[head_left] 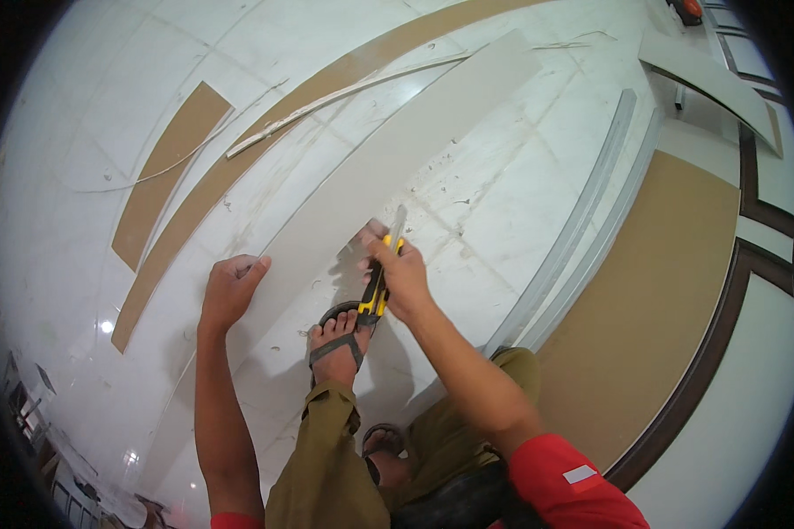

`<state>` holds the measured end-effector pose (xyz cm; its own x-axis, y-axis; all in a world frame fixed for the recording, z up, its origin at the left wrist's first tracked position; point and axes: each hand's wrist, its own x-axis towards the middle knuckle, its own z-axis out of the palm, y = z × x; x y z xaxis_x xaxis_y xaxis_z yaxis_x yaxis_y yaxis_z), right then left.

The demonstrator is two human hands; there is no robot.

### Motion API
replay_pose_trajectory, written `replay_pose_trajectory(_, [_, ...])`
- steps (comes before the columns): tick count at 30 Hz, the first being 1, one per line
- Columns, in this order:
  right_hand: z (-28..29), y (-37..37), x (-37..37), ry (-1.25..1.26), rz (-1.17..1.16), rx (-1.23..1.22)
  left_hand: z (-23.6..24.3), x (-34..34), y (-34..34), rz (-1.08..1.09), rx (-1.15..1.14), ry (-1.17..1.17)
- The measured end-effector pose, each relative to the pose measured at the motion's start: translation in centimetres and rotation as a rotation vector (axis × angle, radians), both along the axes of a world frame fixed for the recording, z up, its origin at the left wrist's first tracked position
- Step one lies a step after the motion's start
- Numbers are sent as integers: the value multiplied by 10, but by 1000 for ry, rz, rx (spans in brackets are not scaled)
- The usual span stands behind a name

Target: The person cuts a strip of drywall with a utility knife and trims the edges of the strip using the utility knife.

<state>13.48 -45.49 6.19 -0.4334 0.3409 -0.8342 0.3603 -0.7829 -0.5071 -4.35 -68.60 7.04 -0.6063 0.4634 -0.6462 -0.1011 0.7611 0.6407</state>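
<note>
A long light-grey board strip (388,167), which looks like plasterboard, slants across the floor in front of me. My left hand (231,291) is closed over its left edge, thumb uppermost. In my right hand (403,275) is a yellow and black utility knife (376,286), its blade (400,218) out and pointing away from me. The right fingertips are at the strip's right edge, beside a ragged dark patch; whether they grip the board is hard to tell. My sandalled foot (333,353) stands right below the knife.
Brown-faced strips (172,172) and a thin white offcut (326,99) lie beyond the board. Two grey metal channels (591,185) run along the right. Past them, a large brown panel (648,291) is by the dark-trimmed wall (750,264). Crumbs and scraps (441,172) litter the tiles.
</note>
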Motion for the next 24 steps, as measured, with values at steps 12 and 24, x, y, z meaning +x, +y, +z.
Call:
replay_pose_trajectory(12, [-13,37,3,84,-47,98,0,-2,-7,42,28,-148])
replay_pose_trajectory(24, [-24,79,21,117,-90,212,4,3,-3,42,38,-299])
